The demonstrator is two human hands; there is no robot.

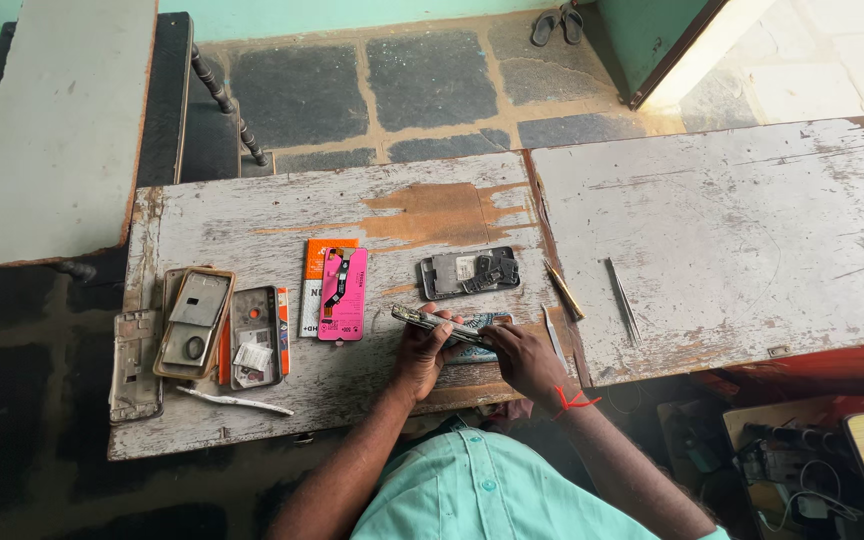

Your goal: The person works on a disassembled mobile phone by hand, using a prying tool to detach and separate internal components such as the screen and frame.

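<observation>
We see 2 hands at the near edge of the worn wooden table [282,215]: the left hand [420,352] and the right hand [518,357] together hold a thin phone frame [439,322] edge-up, above another flat phone part lying under them. Just beyond lie a pink packet [343,294] and an opened phone body [470,272]; tweezers [623,298] rest well to the right, and phone shells [195,322] are stacked at far left.

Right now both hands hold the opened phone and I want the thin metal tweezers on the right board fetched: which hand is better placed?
Probably the right hand: it grips the opened phone on the side nearer the thin metal tweezers. The left hand would have to cross over.
</observation>
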